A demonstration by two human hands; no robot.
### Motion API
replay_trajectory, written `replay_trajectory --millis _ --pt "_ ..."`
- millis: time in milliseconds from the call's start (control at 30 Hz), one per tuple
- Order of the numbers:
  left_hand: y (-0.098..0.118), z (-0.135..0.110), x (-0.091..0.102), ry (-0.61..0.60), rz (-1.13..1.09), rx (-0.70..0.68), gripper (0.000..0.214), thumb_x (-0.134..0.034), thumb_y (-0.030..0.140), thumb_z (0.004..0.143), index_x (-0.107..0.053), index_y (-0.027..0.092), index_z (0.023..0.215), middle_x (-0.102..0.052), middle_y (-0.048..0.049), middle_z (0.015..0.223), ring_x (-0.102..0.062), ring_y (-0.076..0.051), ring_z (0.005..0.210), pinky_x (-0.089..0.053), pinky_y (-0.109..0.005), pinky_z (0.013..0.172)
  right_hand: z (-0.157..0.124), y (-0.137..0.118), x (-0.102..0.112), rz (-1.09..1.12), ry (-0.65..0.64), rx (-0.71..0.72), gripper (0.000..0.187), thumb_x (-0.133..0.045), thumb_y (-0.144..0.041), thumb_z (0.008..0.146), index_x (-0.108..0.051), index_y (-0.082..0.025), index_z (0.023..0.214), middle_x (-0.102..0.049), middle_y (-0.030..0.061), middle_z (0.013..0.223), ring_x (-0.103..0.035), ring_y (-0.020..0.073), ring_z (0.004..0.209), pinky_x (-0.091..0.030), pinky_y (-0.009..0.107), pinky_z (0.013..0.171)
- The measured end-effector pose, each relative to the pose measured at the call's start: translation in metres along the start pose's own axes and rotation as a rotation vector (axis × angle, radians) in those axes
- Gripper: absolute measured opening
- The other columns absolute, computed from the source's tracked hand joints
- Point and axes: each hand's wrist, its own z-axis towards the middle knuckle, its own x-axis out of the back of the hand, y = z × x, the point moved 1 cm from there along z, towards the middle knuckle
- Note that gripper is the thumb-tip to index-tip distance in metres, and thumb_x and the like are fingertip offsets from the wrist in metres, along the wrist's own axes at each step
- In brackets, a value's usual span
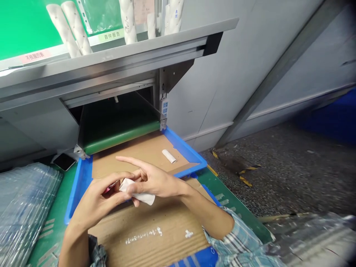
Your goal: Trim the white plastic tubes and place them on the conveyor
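Both hands meet in front of me over the near edge of the blue tray [72,193]. A crumpled white wipe [147,197], cloth or paper, is pinched between them. My left hand [97,198] curls its thumb and index finger around the wipe's left end. Something small and pink [109,188] shows inside that hand, mostly hidden by the fingers. My right hand [157,181] grips the wipe from the right with its thumb and bent fingers, its index finger stretched out to the left. A short white tube [169,156] lies on the tray's cardboard lining, beyond my right hand.
A green conveyor belt [122,137] ends above the tray. Nearer me lies a cardboard sheet [150,230]. Stacked clear plastic trays [27,211] and a phone [64,161] are at left. Several white tubes [128,22] stand on the metal shelf [111,55] above.
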Motion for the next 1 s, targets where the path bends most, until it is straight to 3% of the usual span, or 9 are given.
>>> replay_trajectory --millis 100,200,267,433,567,767,1000 --pt "-0.007 -0.005 0.002 0.197 -0.019 0.005 0.032 -0.081 0.049 0.089 -0.081 0.022 0.107 -0.072 -0.0016 0.078 -0.053 -0.013 0.059 -0.044 -0.023 0.056 -0.005 -0.008 -0.001 -0.090 0.060 0.062 0.084 -0.076 -0.062 0.093 -0.048 -0.018 0.158 -0.078 0.0028 0.083 -0.075 0.0138 0.068 -0.057 0.023 0.065" --pt "-0.011 -0.012 0.002 0.432 -0.038 0.043 0.034 -0.081 0.048 0.089 -0.077 0.022 0.110 -0.075 -0.0042 0.095 -0.056 -0.013 0.066 -0.045 -0.023 0.058 -0.009 -0.014 -0.003 -0.144 0.150 0.128 0.063 -0.086 -0.049 0.089 -0.064 -0.018 0.140 -0.082 0.0066 0.099 -0.081 0.0190 0.090 -0.062 0.032 0.086" --pt "-0.012 -0.015 0.000 0.476 -0.049 0.058 0.034 -0.082 0.048 0.089 -0.077 0.022 0.111 -0.074 -0.0034 0.096 -0.055 -0.013 0.066 -0.045 -0.023 0.058 -0.011 -0.015 -0.004 -0.193 0.205 0.160 0.049 -0.086 -0.041 0.091 -0.069 -0.019 0.132 -0.082 0.0072 0.106 -0.081 0.0198 0.098 -0.062 0.034 0.092" --pt "-0.012 -0.015 0.000 0.377 -0.067 0.081 0.034 -0.077 0.047 0.093 -0.076 0.022 0.117 -0.065 0.0005 0.079 -0.045 -0.011 0.058 -0.036 -0.023 0.053 -0.009 -0.013 -0.006 -0.292 0.255 0.209 0.044 -0.080 -0.042 0.096 -0.068 -0.020 0.132 -0.082 0.0079 0.107 -0.082 0.0214 0.099 -0.064 0.037 0.094" --pt "-0.014 -0.013 0.003 0.356 -0.068 0.079 0.036 -0.076 0.048 0.093 -0.076 0.021 0.118 -0.068 -0.0028 0.087 -0.048 -0.012 0.061 -0.037 -0.024 0.054 -0.007 -0.011 -0.006 -0.282 0.290 0.232 0.041 -0.082 -0.040 0.094 -0.067 -0.020 0.127 -0.081 0.0072 0.104 -0.083 0.0220 0.095 -0.065 0.039 0.094" --pt "-0.015 -0.012 0.005 0.351 -0.039 0.067 0.035 -0.076 0.047 0.093 -0.077 0.022 0.117 -0.066 -0.0012 0.083 -0.047 -0.011 0.061 -0.038 -0.024 0.054 -0.005 -0.009 -0.007 -0.280 0.296 0.232 0.040 -0.081 -0.041 0.095 -0.067 -0.019 0.125 -0.081 0.0063 0.099 -0.082 0.0216 0.094 -0.065 0.040 0.094" --pt "-0.016 -0.013 0.005 0.357 -0.013 0.032 0.032 -0.077 0.048 0.093 -0.079 0.026 0.116 -0.074 -0.0009 0.089 -0.048 -0.011 0.057 -0.038 -0.024 0.052 -0.005 -0.009 -0.009 -0.338 0.295 0.274 0.037 -0.081 -0.037 0.095 -0.069 -0.021 0.126 -0.080 0.0058 0.108 -0.081 0.0188 0.096 -0.063 0.036 0.095"
